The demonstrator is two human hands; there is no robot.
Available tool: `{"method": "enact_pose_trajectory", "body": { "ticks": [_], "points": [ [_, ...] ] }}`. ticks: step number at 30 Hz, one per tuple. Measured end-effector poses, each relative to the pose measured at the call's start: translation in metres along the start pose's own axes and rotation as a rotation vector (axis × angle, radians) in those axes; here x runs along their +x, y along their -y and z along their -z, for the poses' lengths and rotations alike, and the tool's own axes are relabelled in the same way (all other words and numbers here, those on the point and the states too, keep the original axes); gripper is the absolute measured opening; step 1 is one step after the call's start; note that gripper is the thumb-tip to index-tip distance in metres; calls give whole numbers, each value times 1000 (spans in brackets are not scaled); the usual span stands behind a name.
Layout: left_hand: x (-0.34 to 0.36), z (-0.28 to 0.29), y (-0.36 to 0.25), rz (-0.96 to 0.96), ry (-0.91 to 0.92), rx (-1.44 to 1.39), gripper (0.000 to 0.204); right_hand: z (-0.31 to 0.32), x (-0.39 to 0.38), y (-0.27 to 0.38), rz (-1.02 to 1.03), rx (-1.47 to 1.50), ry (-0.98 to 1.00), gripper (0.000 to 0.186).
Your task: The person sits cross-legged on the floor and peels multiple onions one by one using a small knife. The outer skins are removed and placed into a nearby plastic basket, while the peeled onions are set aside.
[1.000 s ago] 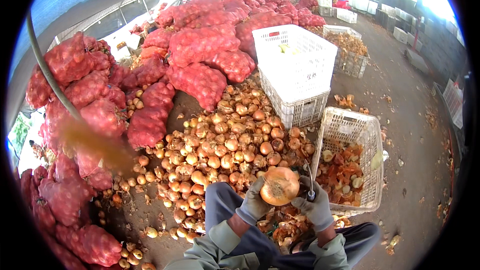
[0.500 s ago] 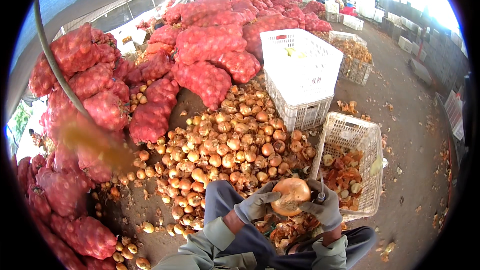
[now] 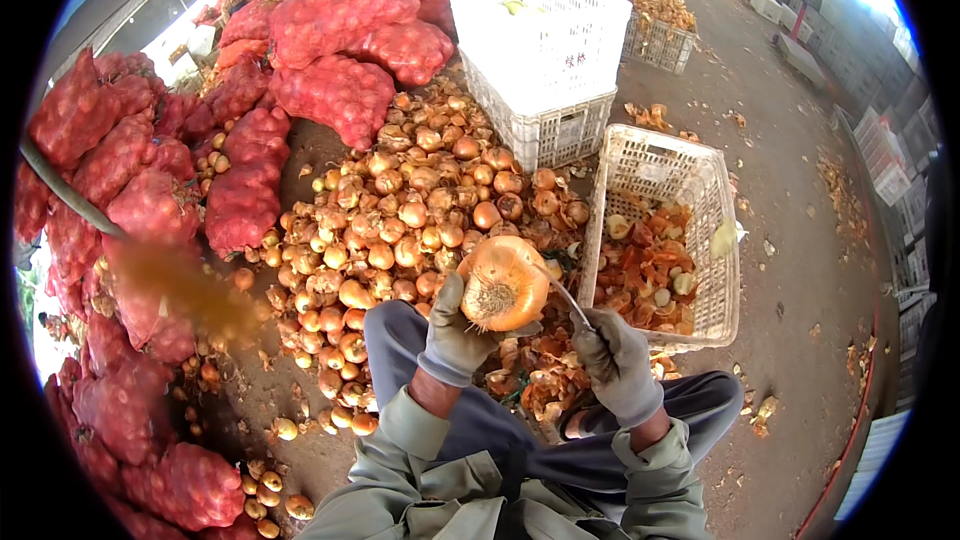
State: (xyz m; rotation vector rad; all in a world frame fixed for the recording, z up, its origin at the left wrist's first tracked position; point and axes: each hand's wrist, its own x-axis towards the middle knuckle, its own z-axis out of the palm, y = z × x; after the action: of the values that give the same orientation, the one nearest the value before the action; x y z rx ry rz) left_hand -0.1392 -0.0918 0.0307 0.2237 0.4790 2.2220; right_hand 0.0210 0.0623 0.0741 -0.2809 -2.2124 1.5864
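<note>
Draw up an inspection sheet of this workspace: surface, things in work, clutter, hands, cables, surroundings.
Surface: brown-grey ground, littered with dry skins.
Things in work: large onion, fibrous root end showing; knife with a thin blade, tip at the onion's right side, contact unclear; onion pile ahead.
Clutter: peelings heaped between the legs; small onions scattered at lower left.
Hands: gloved left hand holds the onion; gloved right hand grips the knife.
Cables: curved grey strand at left; cable or rod, cannot tell.
Surroundings: red mesh sacks at left and beyond; stacked white crates; crate of skins at right.
</note>
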Motion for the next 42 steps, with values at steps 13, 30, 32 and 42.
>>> {"method": "enact_pose_trajectory", "body": {
  "ticks": [13, 30, 32, 42],
  "points": [
    [-1, -7, 7, 66, -19, -26, 79, -2, -6, -2, -45, -13, 15, 12],
    [-2, -5, -18, 102, -265, 456, 55, 20, 5, -1, 175, -381, 232, 9],
    [-4, -8, -21, 102, -265, 697, 55, 21, 0, -7, 139, -449, 287, 9],
    [-16, 5, 17, -14, -147, 105, 65, -31, -24, 4, -516, 589, 147, 25]
  ]
}}
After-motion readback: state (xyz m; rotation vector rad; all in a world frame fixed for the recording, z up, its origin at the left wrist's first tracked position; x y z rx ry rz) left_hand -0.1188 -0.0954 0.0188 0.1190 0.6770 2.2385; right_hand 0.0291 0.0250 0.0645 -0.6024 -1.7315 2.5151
